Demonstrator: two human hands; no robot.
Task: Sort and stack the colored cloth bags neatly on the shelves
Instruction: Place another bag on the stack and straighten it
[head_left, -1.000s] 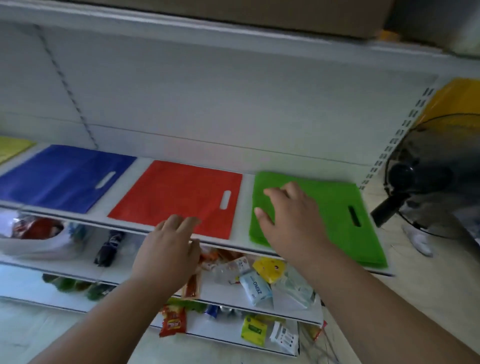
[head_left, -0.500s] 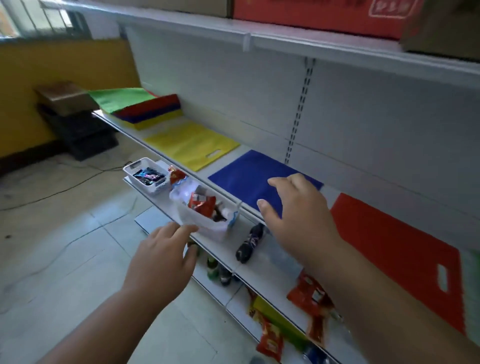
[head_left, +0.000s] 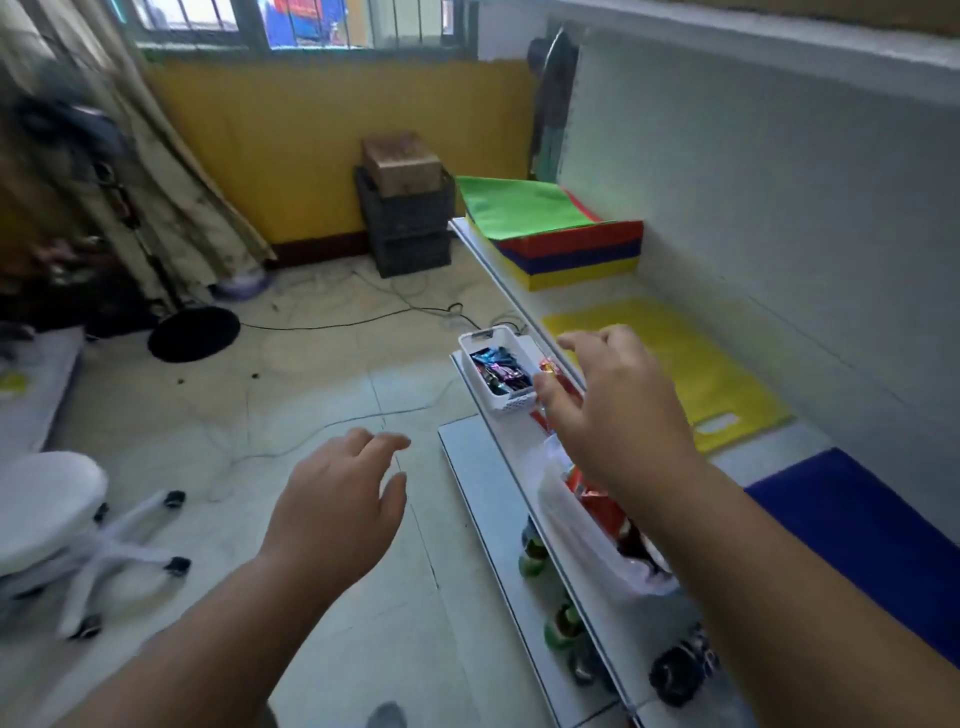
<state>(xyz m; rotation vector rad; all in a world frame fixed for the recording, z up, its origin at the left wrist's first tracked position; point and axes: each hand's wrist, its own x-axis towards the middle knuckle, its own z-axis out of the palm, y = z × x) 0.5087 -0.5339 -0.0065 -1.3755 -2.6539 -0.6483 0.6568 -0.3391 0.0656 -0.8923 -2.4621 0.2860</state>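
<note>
1. Yellow cloth bag (head_left: 691, 364) lies flat on the upper shelf (head_left: 769, 452), its handle slot at the near end, just beyond and to the right of my right hand (head_left: 618, 415).
2. My right hand hangs in the air with fingers spread and slightly bent, holding nothing and touching nothing; it is above the shelf's front edge, its fingertips in line with the yellow bag's near-left corner.
3. My left hand (head_left: 337, 509) is out over the floor (head_left: 311, 415), fingers loose and apart, also holding nothing, well left of the shelving.
4. A blue cloth bag (head_left: 872, 530) lies flat on the same shelf, nearer to me, partly hidden behind my right forearm.
5. Farther along the shelf, well ahead of both hands, sits a stack of bags (head_left: 561, 234): green on top, then red, blue and yellow layers.
6. On the lower shelf, a white basket (head_left: 501, 371) of wrapped sweets sits just left of my right hand, and a white plastic bag (head_left: 582, 525) of snack packets lies under my right wrist.
7. Off to the left stand a white swivel stool (head_left: 52, 509) and a black crate (head_left: 405, 223) with a cardboard box (head_left: 400, 161) on it.
</note>
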